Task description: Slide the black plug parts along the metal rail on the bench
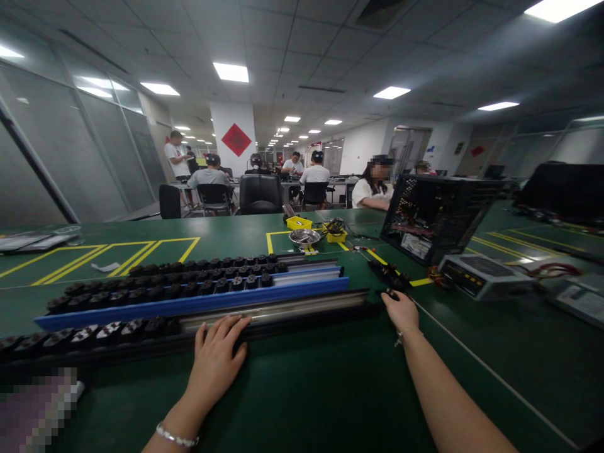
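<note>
My left hand (218,353) lies with its fingers stretched out on the nearest black-edged metal rail (302,309). To its left, a row of black round-topped modules (109,331) sits in that same rail. My right hand (400,311) is just past the rail's right end, with thumb and fingers closed around a small black module (391,293) that is partly hidden. Several loose black modules (384,273) lie beside its fingertips. Behind the near rail runs a blue-sided rail (306,288), with more modules along its left part and bare metal toward its right end.
An open black computer case (441,211) and a grey power supply (481,277) stand on the right. Farther back are a metal dish (304,237) and a yellow tray (299,223). A person (372,185) sits across the green table (330,390); others work beyond.
</note>
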`<state>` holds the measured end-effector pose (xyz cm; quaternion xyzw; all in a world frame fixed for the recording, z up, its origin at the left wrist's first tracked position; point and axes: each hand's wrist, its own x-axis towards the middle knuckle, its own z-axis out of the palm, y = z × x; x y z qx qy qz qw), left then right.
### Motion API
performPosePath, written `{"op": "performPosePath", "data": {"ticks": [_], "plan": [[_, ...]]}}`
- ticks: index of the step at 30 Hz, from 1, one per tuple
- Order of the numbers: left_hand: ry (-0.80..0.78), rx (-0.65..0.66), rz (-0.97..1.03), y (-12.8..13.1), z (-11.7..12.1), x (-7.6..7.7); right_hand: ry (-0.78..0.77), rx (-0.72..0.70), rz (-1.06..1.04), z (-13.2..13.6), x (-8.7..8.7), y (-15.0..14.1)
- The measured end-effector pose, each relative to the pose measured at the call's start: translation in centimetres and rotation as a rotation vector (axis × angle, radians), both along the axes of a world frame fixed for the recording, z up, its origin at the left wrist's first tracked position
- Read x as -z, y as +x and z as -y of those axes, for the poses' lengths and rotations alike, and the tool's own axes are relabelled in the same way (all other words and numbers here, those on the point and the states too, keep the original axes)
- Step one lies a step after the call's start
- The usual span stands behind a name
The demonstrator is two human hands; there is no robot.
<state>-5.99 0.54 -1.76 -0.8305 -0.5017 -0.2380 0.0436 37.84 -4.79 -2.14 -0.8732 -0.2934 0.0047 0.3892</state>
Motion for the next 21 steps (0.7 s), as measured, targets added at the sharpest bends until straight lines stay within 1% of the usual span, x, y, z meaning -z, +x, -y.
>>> {"op": "performPosePath", "data": {"ticks": [3,6,11,15,18,21], "plan": [[0.008,0.001,-0.002,0.0,0.0,0.0,-0.116,-0.018,-0.013,0.4,-0.1,1.1],[0.008,0.005,-0.002,0.0,0.1,-0.1,-0.163,-0.026,0.035,0.7,-0.3,1.9],[-0.012,0.005,0.011,0.0,0.2,-0.2,-0.261,0.02,0.121,0.7,-0.4,2.9],[-0.003,-0.012,0.049,0.1,0.1,-0.2,-0.304,0.028,0.211,0.5,-0.3,2.9],[0.034,-0.039,0.111,0.1,0.1,-0.5,-0.34,0.015,0.227,0.5,-0.4,2.6],[0.094,-0.11,0.164,0.1,0.0,-0.9,-0.376,0.023,0.226,0.8,-0.4,2.0]]}}
